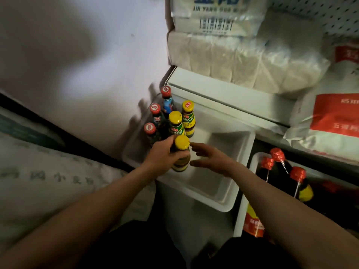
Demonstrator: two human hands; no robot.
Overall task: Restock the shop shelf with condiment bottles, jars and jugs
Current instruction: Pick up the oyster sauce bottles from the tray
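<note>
Currently, head view only. Left hand (165,152) grips a yellow-capped bottle (181,154) by the neck and shoulder, fingers curled round it from the left side. Bottle is upright, at the front-left of the white shelf tray (223,199); can't tell if its base is touching the tray floor.

Right hand (211,158) is just right of that bottle, grip spread, fingers relaxed and pointing left toward it, holding nothing. Fingertips near the bottle, apparently not touching.

Behind the held bottle, two more yellow-capped bottles stand in a row going back: one (175,123) directly behind, another (188,117) further back and slightly right. Both have green and yellow labels. Left of them, along the tray's left wall, three red-capped dark bottles stand in a line: near (150,131), middle (156,111), far (166,96), the far one with a blue label. Right part of the tray is bare.

Next tray over to the right (252,162) holds tall dark bottles with red foil tops (277,154), leaning, one with a yellow label lower down.

Upper shelf (213,88) above the tray carries clear bags of white goods (242,61) and a white sack with a red panel (334,115). Pegboard back panel (340,14) at top right. Pale wall (77,65) to the left; a printed white sack (48,171) lies at lower left. Edges of the frame are blurred.
</note>
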